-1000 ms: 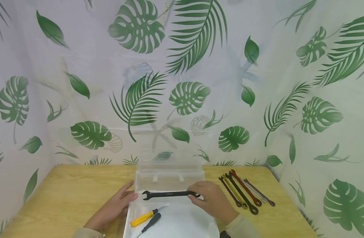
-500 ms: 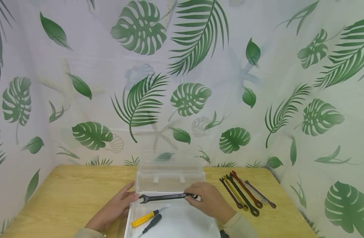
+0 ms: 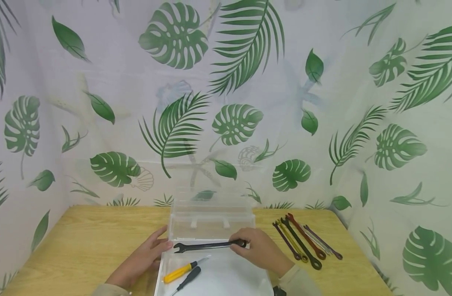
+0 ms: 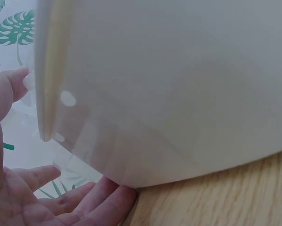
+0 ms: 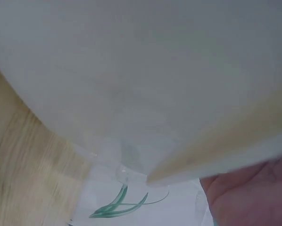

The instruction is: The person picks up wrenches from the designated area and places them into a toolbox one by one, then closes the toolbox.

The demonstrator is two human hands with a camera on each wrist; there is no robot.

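Observation:
In the head view my right hand [image 3: 261, 248] pinches a black combination wrench [image 3: 207, 246] by its right end. The wrench lies crosswise over the back part of a white plastic box [image 3: 157, 279], open jaw to the left. My left hand [image 3: 148, 251] touches the box's back left corner, thumb at the rim and fingers fairly straight. Inside are a yellow-handled screwdriver [image 3: 178, 273] and a black-handled screwdriver [image 3: 189, 279]. In the left wrist view, the left hand's fingers [image 4: 30, 176] spread beside the box wall [image 4: 178, 94]. The right wrist view shows part of the right palm [image 5: 254, 200]; the wall hides its fingers.
The box's clear lid [image 3: 211, 226] stands raised at the back. Several coloured wrenches [image 3: 301, 242] lie side by side on the wooden table [image 3: 100, 230], right of the box. A leaf-patterned sheet [image 3: 233, 123] hangs behind and on both sides.
The wrench in my right hand has shifted slightly left and a little toward me. My left hand stays at the box corner. The head view has moved only slightly.

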